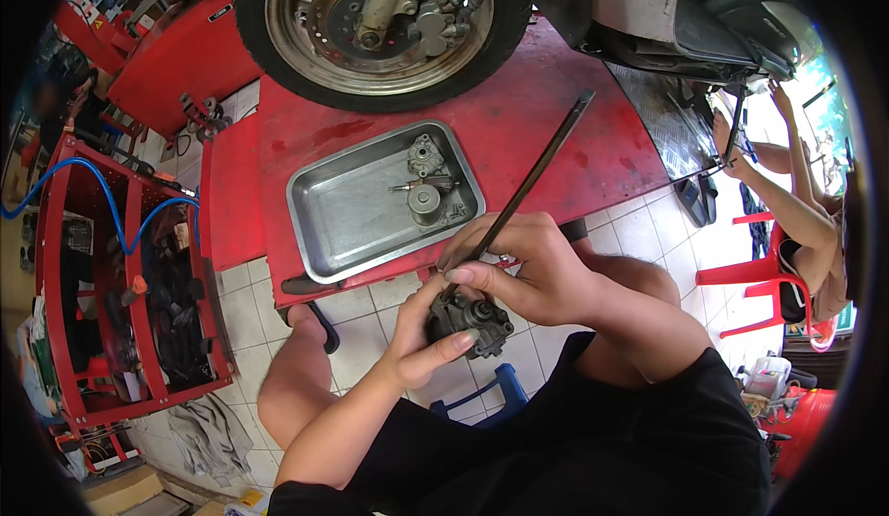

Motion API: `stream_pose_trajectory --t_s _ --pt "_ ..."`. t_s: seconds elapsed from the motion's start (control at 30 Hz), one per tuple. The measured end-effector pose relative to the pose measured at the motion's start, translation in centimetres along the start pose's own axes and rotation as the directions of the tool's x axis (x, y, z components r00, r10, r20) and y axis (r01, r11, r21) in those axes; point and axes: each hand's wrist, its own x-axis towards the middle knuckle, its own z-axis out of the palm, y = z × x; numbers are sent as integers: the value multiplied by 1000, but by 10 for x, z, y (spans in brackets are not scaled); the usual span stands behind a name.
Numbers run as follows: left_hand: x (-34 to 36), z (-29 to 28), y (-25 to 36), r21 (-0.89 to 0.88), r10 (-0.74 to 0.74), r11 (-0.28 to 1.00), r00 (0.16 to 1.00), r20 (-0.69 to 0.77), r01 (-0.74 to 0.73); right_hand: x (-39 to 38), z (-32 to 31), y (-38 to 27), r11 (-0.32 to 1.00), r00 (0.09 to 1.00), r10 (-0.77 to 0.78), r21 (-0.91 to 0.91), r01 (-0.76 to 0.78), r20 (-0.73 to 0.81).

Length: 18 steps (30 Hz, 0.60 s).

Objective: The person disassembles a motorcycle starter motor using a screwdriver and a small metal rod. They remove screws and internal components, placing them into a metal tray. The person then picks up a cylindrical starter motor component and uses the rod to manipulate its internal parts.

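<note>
Over the tiled floor, in front of the red lift table (pixel 519 136), both hands work on a small dark metal part (pixel 468 317).

Left hand (pixel 421 331) cups the part from below and the left, fingers curled closed around it, thumb (pixel 454 345) laid across its front face. Right hand (pixel 528 270) is closed around the lower end of a long dark rod (pixel 532 178), whose tip meets the top of the part just under the right fingertips (pixel 463 275); the rod slants up and right across the table. Just beyond the hands, a steel tray (pixel 343 210) on the table holds a few small metal pieces (pixel 426 182). Farther back stands a scooter wheel (pixel 380 25).
</note>
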Motion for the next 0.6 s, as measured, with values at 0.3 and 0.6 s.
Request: stream_pose_trajectory --t_s 0.3,0.6 --pt "0 1 7 -7 76 997 995 -60 -77 4 -2 2 985 974 -167 12 171 -153" --pt "1 -5 7 73 146 988 982 -124 -137 5 -4 2 981 970 -187 17 192 -157"
